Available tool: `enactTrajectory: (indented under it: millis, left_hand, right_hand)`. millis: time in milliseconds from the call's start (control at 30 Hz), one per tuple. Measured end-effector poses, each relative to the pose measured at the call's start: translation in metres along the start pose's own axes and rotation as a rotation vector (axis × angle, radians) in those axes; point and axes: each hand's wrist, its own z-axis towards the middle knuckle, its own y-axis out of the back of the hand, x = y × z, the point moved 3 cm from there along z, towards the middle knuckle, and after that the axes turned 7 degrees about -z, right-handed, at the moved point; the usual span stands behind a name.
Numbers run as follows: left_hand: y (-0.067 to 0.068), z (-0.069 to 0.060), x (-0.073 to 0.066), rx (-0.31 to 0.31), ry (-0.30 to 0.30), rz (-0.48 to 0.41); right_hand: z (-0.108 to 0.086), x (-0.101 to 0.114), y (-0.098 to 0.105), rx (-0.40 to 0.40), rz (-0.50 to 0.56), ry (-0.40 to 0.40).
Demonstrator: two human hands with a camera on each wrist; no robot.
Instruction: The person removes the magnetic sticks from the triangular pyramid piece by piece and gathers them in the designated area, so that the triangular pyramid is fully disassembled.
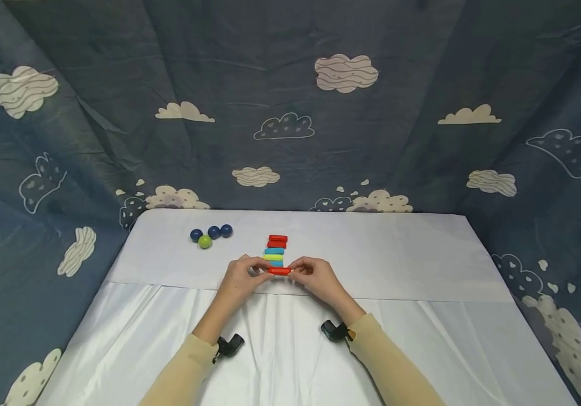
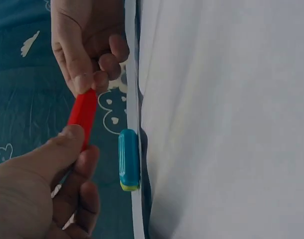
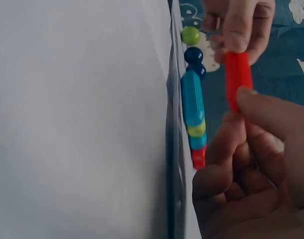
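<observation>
Both hands pinch one short red plastic rod (image 1: 279,271) by its ends, above the white table. My left hand (image 1: 242,276) has its thumb and fingertips on the left end. On the right end are the thumb and fingertips of my right hand (image 1: 318,275). The two wrist views show the red rod (image 2: 83,117) spanning the gap between the hands. Just beyond it lies a column of similar rods: a blue rod (image 1: 276,263), a yellow-green rod (image 1: 273,257), another blue rod (image 1: 274,251) and two red rods (image 1: 276,245).
Three dark blue balls (image 1: 213,232) and one green ball (image 1: 204,242) sit at the back left of the white-covered table (image 1: 397,254). A dark cloth with cloud patterns (image 1: 249,67) hangs behind and along both sides. Each wrist wears a small black camera (image 1: 231,345).
</observation>
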Motion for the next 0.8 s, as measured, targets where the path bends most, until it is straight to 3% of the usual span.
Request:
enactTrajectory:
  millis: [167, 367, 800]
  left_hand:
    - [0.005, 0.002, 0.010, 0.008, 0.042, 0.068]
    - [0.003, 0.003, 0.019, -0.005, 0.069, 0.108]
    - [-0.004, 0.005, 0.027, -0.048, 0.070, 0.078]
  right_hand:
    - [0.010, 0.002, -0.012, 0.003, -0.064, 0.018]
    - [0.014, 0.005, -0.021, -0.008, -0.148, -0.018]
    - [0.015, 0.009, -0.025, -0.025, -0.195, -0.066]
